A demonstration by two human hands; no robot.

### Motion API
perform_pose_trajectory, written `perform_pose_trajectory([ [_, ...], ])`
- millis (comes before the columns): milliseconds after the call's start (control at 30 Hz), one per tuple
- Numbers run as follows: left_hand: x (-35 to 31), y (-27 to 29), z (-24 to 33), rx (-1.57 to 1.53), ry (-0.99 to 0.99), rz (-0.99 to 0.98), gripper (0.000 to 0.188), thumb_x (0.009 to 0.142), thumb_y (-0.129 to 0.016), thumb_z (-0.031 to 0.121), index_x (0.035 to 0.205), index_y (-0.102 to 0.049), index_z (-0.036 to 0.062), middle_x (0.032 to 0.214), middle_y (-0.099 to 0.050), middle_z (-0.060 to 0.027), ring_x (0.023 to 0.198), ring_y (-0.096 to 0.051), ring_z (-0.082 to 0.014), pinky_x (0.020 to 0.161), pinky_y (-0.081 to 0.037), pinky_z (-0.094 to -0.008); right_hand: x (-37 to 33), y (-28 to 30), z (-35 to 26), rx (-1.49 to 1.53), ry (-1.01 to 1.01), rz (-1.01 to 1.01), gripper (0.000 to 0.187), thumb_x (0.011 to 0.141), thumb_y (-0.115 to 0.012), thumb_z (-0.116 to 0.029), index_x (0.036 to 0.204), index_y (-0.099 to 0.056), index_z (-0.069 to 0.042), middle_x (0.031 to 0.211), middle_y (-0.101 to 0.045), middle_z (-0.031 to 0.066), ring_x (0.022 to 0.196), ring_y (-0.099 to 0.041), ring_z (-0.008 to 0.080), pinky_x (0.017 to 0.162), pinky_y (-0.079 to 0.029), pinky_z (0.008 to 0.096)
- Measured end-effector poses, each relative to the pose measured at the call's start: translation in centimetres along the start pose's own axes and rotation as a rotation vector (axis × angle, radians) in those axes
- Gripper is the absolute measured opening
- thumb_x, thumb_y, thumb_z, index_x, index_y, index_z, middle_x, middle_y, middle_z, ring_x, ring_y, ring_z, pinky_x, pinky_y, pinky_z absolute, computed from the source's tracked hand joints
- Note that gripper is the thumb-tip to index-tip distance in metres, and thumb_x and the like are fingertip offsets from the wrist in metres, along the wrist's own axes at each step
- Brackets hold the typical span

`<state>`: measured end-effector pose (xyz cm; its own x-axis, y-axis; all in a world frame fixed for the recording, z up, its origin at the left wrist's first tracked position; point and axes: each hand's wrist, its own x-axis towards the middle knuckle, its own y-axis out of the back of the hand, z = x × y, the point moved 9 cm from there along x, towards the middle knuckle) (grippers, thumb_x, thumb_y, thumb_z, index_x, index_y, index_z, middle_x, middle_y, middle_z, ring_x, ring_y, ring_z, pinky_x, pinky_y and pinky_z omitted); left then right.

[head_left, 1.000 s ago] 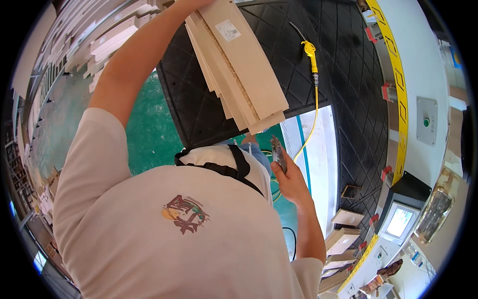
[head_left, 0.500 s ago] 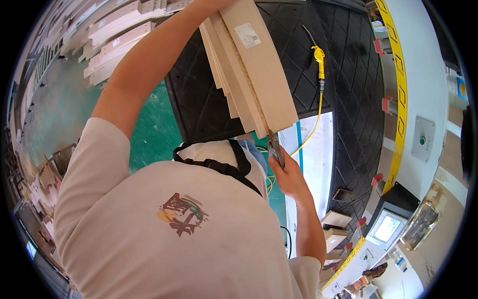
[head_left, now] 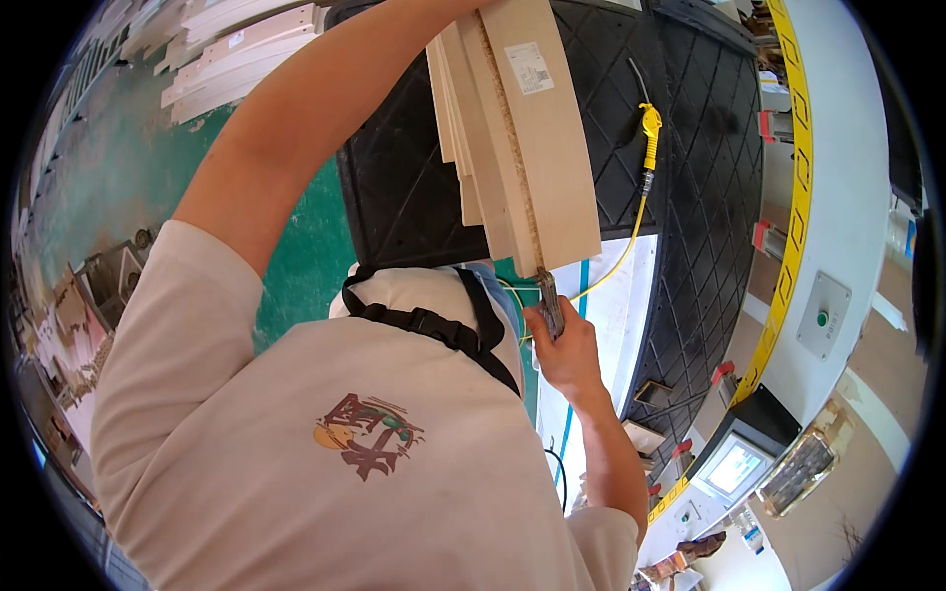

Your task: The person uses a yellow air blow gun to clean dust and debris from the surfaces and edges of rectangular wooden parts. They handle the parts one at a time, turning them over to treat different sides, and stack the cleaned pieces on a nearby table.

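Observation:
My right hand (head_left: pixel 568 350) is closed around a grey metal hand tool (head_left: pixel 551 305), shaped like a utility knife; its exact kind and tip are hard to make out. The tool's upper end meets the near corner of a pale wood-faced board (head_left: pixel 557 148), where a rough brown chipboard edge (head_left: pixel 512 138) runs along its side. A white printed label (head_left: pixel 529 68) is stuck on the board's face. Several similar boards (head_left: pixel 468 172) lie stacked and fanned out beside it on the left. My left forearm (head_left: pixel 325 94) reaches to the far end of the board, and that hand is beyond the top edge.
The boards rest on a black quilted-pattern mat (head_left: pixel 404 187). A yellow air blow gun (head_left: pixel 650 128) with a yellow hose lies to their right. Farther right run a machine with a yellow strip (head_left: pixel 800 148), a green button (head_left: pixel 822 318) and a screen (head_left: pixel 734 469). More boards (head_left: pixel 241 59) are stacked far left.
The view has shifted slightly, so the boards and blow gun appear farther right. My right hand still grips the tool at the board's near corner, a little lower in the picture.

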<state>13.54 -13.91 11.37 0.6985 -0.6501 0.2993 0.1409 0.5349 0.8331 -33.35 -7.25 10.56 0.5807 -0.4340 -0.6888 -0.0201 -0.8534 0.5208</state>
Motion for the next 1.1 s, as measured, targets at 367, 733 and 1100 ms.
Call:
perform_pose_trajectory([
  [367,0.5,-0.3,-0.1,0.061,0.02,-0.071,0.061,0.099,-0.051,0.051,0.098,-0.074,-0.0045,0.1,-0.074,-0.0291,0.096,-0.071,-0.0452,0.09,-0.055,-0.0536,-0.3,-0.4,1.6,0.108,0.058,-0.047,0.051,0.106,-0.057,-0.029,0.148,-0.049,0.0,0.123,-0.067,0.0285,0.114,-0.067,0.0418,0.098,-0.051,0.0433],
  [733,0.7,-0.4,-0.2,0.094,0.034,-0.108,0.055,0.096,-0.052,0.046,0.101,-0.074,-0.0034,0.103,-0.073,-0.0294,0.101,-0.07,-0.0458,0.094,-0.054,-0.0545,0.4,-0.1,1.4,-0.069,-0.033,-0.03,0.04,0.105,-0.062,-0.031,0.124,-0.057,0.004,0.11,-0.068,0.0251,0.092,-0.069,0.0346,0.074,-0.057,0.0421],
  [1100,2.7,-0.4,0.7,0.131,0.046,-0.202,0.057,0.091,-0.063,0.051,0.114,-0.071,0.0,0.124,-0.066,-0.026,0.125,-0.058,-0.0435,0.106,-0.047,-0.0517,-0.8,-2.4,-1.9,1.557,-0.191,0.299,0.04,0.106,-0.06,-0.029,0.136,-0.054,-0.003,0.134,-0.058,0.0119,0.121,-0.058,0.0239,0.09,-0.058,0.0475],
])
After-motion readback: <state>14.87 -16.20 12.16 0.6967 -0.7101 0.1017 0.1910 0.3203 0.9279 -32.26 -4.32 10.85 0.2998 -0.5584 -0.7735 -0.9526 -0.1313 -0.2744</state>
